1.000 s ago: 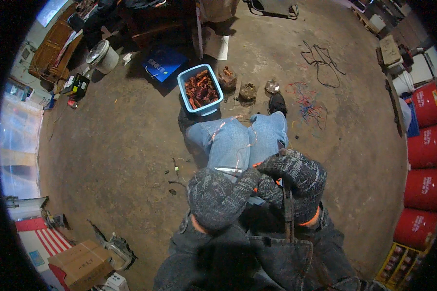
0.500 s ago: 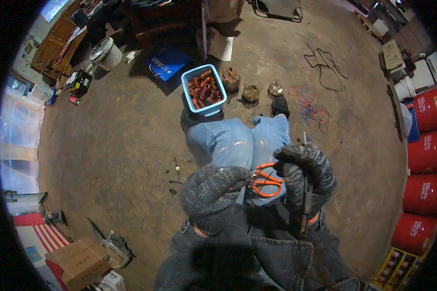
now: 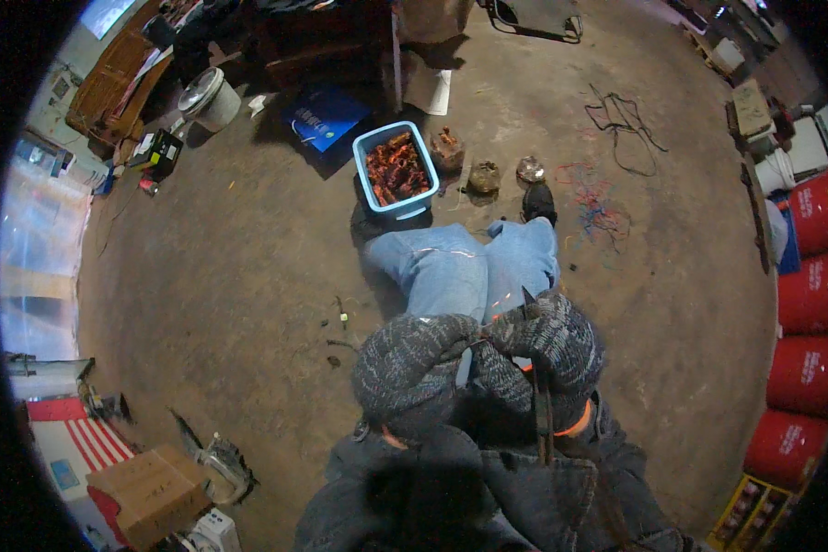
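Note:
Both my hands wear grey knit gloves and meet above my lap. My left hand (image 3: 414,359) is closed, its fingertips pinched toward the right hand; what they hold is too small to make out. My right hand (image 3: 557,345) is curled round a long, narrow, dark metal tool (image 3: 544,405), whose pointed end shows above the glove and whose other end reaches toward my jacket. A bit of an orange handle (image 3: 527,367) peeks out beside the right fingers; the rest of it is hidden. My blue jeans (image 3: 446,276) lie just beyond the hands.
A light-blue tub (image 3: 359,175) of copper-coloured scrap stands ahead, beside several filled clear bags (image 3: 484,177). Coloured wire scraps (image 3: 600,212) and a black cable (image 3: 630,129) lie on the floor to the right. Red drums (image 3: 810,373) line the right side; a cardboard box (image 3: 147,492) sits at lower left.
My right hand has moved left and turned, closing up against the left hand. The orange looped handles that showed between the hands are now mostly covered.

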`<state>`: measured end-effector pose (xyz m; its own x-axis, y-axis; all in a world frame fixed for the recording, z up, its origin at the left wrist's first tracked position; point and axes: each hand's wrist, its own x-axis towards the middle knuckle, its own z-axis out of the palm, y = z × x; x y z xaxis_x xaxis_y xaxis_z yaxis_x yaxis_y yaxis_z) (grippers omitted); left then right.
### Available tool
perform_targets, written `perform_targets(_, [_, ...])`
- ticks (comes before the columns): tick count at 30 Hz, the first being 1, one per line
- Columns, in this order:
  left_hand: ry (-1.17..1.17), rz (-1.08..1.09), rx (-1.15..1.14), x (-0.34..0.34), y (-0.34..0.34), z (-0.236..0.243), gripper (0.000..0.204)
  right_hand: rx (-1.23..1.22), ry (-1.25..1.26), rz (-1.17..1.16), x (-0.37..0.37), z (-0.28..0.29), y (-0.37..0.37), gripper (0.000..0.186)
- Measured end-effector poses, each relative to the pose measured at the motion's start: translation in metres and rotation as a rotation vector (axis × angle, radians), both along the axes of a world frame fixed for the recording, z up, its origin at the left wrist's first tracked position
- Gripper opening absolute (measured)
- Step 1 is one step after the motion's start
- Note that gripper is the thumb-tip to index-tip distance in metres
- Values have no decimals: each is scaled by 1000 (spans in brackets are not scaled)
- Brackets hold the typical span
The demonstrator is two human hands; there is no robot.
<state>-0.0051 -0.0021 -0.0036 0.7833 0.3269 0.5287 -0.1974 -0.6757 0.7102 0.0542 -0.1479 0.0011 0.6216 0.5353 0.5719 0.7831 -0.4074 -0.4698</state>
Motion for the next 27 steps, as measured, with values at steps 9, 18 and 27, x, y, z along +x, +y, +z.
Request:
perform_targets(9, [-90, 204, -222, 10, 3, -4, 18, 29, -67, -171, -26, -16, 10, 17])
perform_targets(18, [79, 60, -137, 15, 19, 4, 16, 486, 578, -224, -21, -21, -4, 13])
perform_targets(27, [39, -3, 137, 15, 11, 15, 43, 400, 375, -66, 8, -11, -15, 17])
